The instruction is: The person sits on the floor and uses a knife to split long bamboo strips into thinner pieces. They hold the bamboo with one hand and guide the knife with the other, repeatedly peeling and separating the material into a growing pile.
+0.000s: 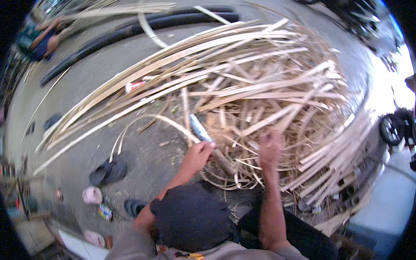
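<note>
My left hand [201, 153] is closed, with its fingers pinched on a pale bamboo strip [173, 122] that arches up and away to the left. Right against this hand is a knife, its grey blade [199, 128] pointing away from me and its long wooden handle [224, 162] slanting back toward my lap. To the right, my right hand [270, 148] is closed above the near part of a heap of shavings [305, 130]. Blur and the pale strips behind it hide what its fingers hold. Thin curled strips [246, 149] lie between the two hands.
Long split bamboo strips [177, 54] lie across the heap; a bundle of strips [339, 157] is at right. Dark pipes [139, 33] lie at the back. Sandals [108, 170] are on the floor at left. Another person [39, 40] sits far left, near a motorbike-free wall side.
</note>
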### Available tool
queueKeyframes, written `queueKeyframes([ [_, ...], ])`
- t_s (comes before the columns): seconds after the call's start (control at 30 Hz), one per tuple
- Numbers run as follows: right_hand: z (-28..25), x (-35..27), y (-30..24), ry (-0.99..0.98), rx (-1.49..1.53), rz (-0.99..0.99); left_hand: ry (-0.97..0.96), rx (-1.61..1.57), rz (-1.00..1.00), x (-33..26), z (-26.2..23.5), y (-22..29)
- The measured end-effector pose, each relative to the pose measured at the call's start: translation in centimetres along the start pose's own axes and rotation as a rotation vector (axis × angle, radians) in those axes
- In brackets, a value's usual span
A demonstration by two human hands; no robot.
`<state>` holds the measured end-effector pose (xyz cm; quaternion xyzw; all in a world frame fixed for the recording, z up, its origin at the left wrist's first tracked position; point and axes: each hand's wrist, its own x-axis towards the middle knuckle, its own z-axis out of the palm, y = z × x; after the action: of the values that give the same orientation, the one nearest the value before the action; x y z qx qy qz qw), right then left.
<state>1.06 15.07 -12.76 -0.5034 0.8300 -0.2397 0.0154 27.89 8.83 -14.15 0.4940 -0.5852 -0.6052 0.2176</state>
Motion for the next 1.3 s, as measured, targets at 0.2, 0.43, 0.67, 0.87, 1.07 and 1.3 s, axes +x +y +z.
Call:
queueKeyframes([
  [0.2,0.3,0.0,0.1,0.082,0.350,0.252,-0.014,-0.218,-0.089,-0.3,-0.2,0.7],
  [0.43,-3.6,6.2,11.1,0.630,-0.006,0.441,0.025,-0.244,-0.155,-0.9,-1.5,-0.6],
  [0.67,-3.8,9.4,20.6,0.296,-0.098,0.731,-0.014,-0.225,-0.162,-0.2,-1.4,-1.3],
  [0.87,-6.9,10.0,17.7,0.702,0.178,0.578,0.027,-0.201,-0.076,0.1,-1.2,2.0],
  [1.07,-6.0,7.0,4.0,0.898,1.083,0.375,0.003,-0.021,0.207,2.8,-3.1,11.0],
  [1.3,4.3,-6.8,-17.5,-0.175,1.340,0.409,-0.157,0.393,0.450,11.7,-1.0,18.3],
])
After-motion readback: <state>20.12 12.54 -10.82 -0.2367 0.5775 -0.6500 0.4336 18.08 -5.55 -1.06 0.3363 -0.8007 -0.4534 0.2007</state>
